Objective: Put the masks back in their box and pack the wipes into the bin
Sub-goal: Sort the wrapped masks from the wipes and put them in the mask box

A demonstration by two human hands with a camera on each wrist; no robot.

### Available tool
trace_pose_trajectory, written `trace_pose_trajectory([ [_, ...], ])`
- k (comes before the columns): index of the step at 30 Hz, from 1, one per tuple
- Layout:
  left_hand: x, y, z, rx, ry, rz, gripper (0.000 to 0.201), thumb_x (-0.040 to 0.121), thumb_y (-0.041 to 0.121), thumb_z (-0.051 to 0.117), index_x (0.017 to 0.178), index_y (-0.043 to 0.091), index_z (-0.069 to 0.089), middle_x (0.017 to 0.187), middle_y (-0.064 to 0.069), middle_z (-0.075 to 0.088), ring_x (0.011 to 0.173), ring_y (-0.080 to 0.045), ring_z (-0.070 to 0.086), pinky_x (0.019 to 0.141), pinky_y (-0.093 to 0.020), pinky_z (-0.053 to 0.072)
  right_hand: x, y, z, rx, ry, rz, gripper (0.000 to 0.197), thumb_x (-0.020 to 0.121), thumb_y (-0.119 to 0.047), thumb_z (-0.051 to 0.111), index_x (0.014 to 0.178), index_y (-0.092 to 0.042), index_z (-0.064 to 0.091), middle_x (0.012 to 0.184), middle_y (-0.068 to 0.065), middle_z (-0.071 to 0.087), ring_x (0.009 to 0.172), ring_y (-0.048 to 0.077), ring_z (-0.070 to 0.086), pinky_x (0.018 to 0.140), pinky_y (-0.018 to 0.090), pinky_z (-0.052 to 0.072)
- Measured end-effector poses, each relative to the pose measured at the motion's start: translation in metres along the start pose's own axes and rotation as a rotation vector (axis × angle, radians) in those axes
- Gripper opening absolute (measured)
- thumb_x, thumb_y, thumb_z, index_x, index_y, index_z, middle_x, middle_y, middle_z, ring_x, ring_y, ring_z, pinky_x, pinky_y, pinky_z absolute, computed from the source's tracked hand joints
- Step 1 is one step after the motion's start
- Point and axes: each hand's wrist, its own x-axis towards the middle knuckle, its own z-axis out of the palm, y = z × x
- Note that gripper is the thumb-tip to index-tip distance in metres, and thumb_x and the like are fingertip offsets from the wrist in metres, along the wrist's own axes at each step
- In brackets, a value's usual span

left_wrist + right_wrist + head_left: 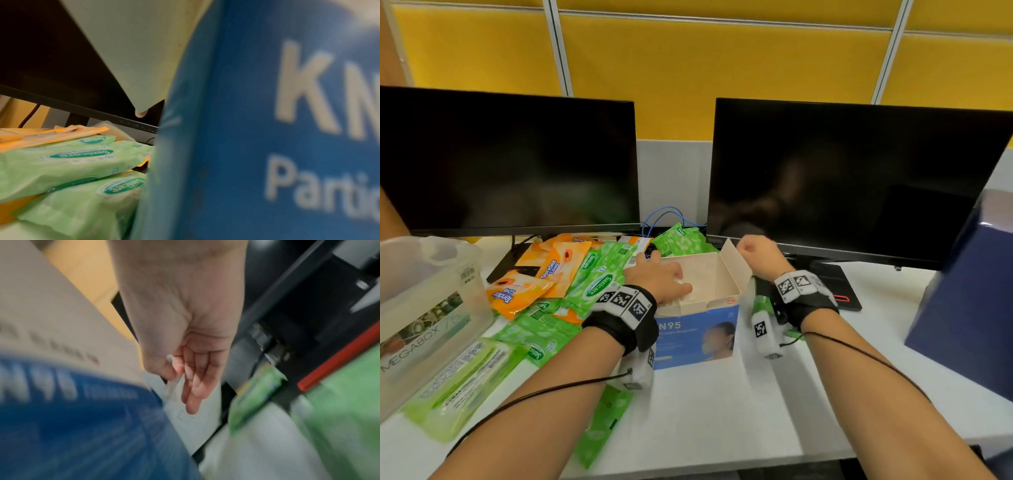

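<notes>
An open blue KN95 mask box (698, 332) stands at the middle of the desk, with white masks (703, 291) inside. My left hand (657, 279) reaches into it, and its flat fingers press on the masks. My right hand (753, 250) hovers past the raised right flap, blurred. In the right wrist view its fingers (195, 386) hang almost straight in front of a white packet (191, 423), beside the box (82, 426). Green wipe packs (599, 287) and orange wipe packs (517, 291) lie heaped left of the box. The clear plastic bin (431, 308) stands at the far left.
Two dark monitors (510, 164) (852, 178) close off the back. A dark blue bag (962, 291) stands at the right, with a black notebook (839, 291) beside it. One green pack (762, 305) lies right of the box and another (602, 421) near the front edge.
</notes>
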Motion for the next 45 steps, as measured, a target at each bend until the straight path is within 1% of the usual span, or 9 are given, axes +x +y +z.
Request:
trace_pose_trajectory([
  [9,-0.004,0.001,-0.003,-0.341,0.253,0.169,0.036,0.093,0.049,0.043,0.126,0.036,0.050,0.146,0.003,0.037,0.139,-0.021,0.029,0.115,-0.057,0.008,-0.033,-0.027,-0.094,0.220,0.228,-0.322,0.012,0.085,-0.011,0.052,0.085,-0.001,0.059,0.074,0.003,0.071,0.071,0.010,0.070,0.071,0.024,0.058],
  [15,-0.019,0.021,-0.052,-1.262,0.227,0.180,0.057,0.097,0.040,0.047,0.146,0.017,0.030,0.145,-0.001,0.040,0.128,-0.019,0.046,0.105,-0.034,0.038,-0.043,-0.045,-0.098,0.361,0.299,-0.454,0.010,0.087,-0.008,0.055,0.084,0.002,0.055,0.076,0.010,0.062,0.066,0.004,0.059,0.063,0.011,0.048],
  [18,-0.027,0.027,-0.061,-1.644,-0.018,0.140,0.069,0.095,0.020,0.057,0.151,0.015,0.018,0.147,-0.009,0.038,0.112,-0.028,0.059,0.088,-0.038,0.053,-0.041,-0.050,-0.091,0.344,0.217,-0.417,0.011,0.087,-0.011,0.056,0.087,0.000,0.058,0.074,0.005,0.061,0.067,0.009,0.058,0.069,0.021,0.049],
  [21,-0.032,0.031,-0.061,-1.892,0.056,0.091,0.072,0.092,-0.005,0.054,0.151,0.017,0.018,0.149,-0.012,0.036,0.116,-0.030,0.054,0.078,-0.037,0.053,-0.043,-0.053,-0.077,0.459,0.123,-0.283,0.014,0.092,-0.018,0.055,0.101,-0.007,0.056,0.088,0.004,0.067,0.077,0.015,0.069,0.068,0.028,0.059],
  [27,-0.038,0.038,-0.059,-2.093,0.146,0.030,0.074,0.091,-0.010,0.051,0.149,0.022,0.018,0.152,-0.013,0.028,0.130,-0.036,0.043,0.093,-0.043,0.048,-0.049,-0.054,-0.048,0.751,-0.145,-0.061,0.038,0.082,-0.013,0.073,0.115,-0.012,0.055,0.104,0.012,0.070,0.080,0.020,0.072,0.068,0.029,0.060],
  [30,-0.036,0.036,-0.053,-1.934,0.142,0.067,0.066,0.088,-0.005,0.060,0.141,0.018,0.026,0.140,-0.014,0.042,0.121,-0.032,0.052,0.092,-0.038,0.052,-0.044,-0.058,-0.045,0.746,-0.028,-0.047,0.036,0.084,-0.007,0.069,0.119,-0.008,0.058,0.109,0.010,0.068,0.083,0.016,0.068,0.058,0.023,0.057],
  [34,-0.030,0.014,-0.048,-1.044,0.328,0.092,0.038,0.086,0.006,0.065,0.120,0.011,0.049,0.120,-0.011,0.054,0.113,-0.025,0.054,0.093,-0.036,0.046,-0.035,-0.061,-0.064,0.141,0.230,-0.194,0.030,0.090,-0.024,0.062,0.115,-0.008,0.058,0.108,0.006,0.062,0.093,0.020,0.060,0.080,0.036,0.056],
  [41,-0.044,-0.013,-0.049,-0.297,0.183,0.101,0.016,0.090,0.011,0.056,0.105,0.008,0.061,0.105,-0.007,0.057,0.102,-0.025,0.055,0.082,-0.028,0.041,-0.048,-0.080,-0.049,-0.559,-0.093,-0.147,0.025,0.095,-0.020,0.052,0.115,-0.006,0.060,0.109,0.012,0.063,0.086,0.028,0.064,0.064,0.031,0.049],
  [45,-0.058,-0.003,-0.052,-0.078,0.083,0.076,0.025,0.093,0.014,0.053,0.114,0.002,0.060,0.107,-0.011,0.059,0.094,-0.026,0.057,0.074,-0.027,0.042,-0.037,-0.081,-0.003,-0.665,-0.190,-0.086,0.030,0.096,-0.005,0.042,0.121,0.001,0.058,0.123,0.017,0.060,0.109,0.034,0.060,0.084,0.038,0.048],
])
